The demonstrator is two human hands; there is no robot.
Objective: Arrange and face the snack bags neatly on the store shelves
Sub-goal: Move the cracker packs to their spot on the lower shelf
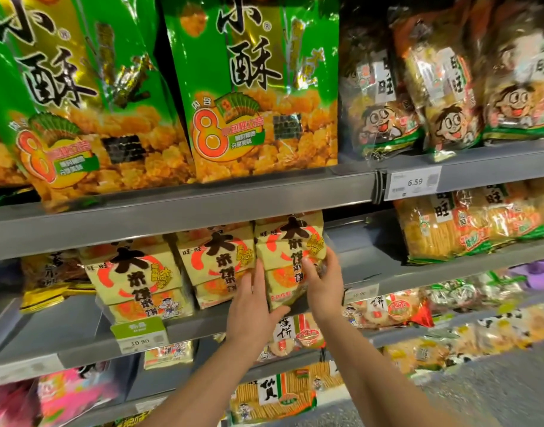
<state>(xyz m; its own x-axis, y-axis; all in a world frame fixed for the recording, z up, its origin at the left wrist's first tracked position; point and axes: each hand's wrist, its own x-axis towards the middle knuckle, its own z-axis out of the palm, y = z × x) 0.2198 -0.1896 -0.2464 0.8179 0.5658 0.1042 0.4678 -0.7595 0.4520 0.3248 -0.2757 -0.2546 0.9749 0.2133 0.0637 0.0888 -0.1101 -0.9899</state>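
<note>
As the left hand pressed flat on the bag at nine o'clock, the right hand gripped three; likely light, crushable, best edge-held.

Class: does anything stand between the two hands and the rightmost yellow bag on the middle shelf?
Nothing visible. The left hand and right hand touch the yellow bag, one at each side. The shelf right of it is bare up to the orange bags.
</note>
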